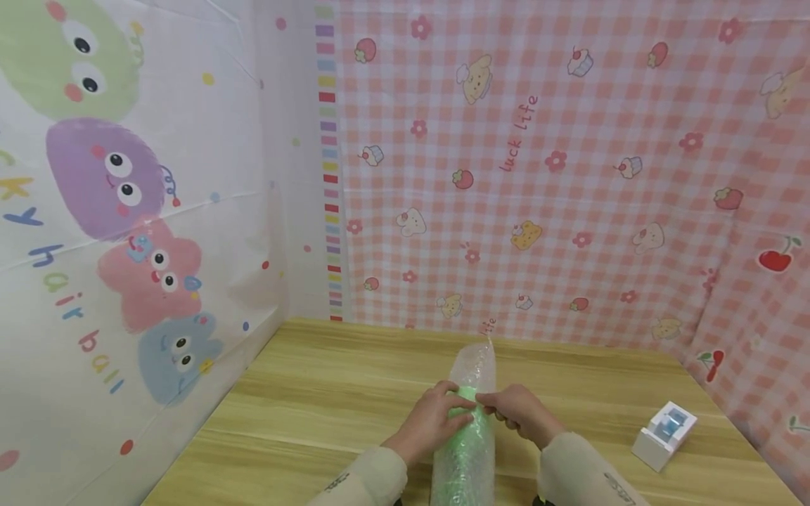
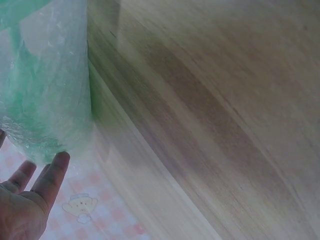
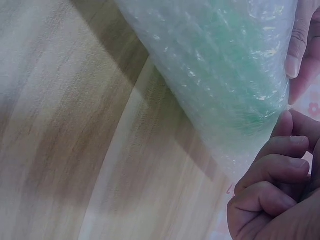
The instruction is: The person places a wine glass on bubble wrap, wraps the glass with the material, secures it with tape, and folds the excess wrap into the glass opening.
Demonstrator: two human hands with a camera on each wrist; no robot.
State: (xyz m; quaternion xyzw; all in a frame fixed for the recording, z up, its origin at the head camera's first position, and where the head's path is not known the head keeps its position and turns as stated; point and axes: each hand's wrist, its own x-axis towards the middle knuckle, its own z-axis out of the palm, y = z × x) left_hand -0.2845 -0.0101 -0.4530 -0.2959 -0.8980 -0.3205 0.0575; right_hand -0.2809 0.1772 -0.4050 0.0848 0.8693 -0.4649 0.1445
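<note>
A long roll of bubble wrap lies lengthwise on the table in front of me, its far end flattened and pointed. Through the clear layers shows something green; its kind is hidden by the wrap. My left hand rests on the left side of the roll, and the left wrist view shows its fingers extended against the plastic. From the right, my right hand pinches the bubble wrap between thumb and forefinger, close to the left fingertips. Its other fingers are curled in.
To the right on the wood-grain table stands a small white dispenser with a clear blue piece in its top. A pink checked cloth hangs behind the table, and a white cartoon-print sheet hangs at the left.
</note>
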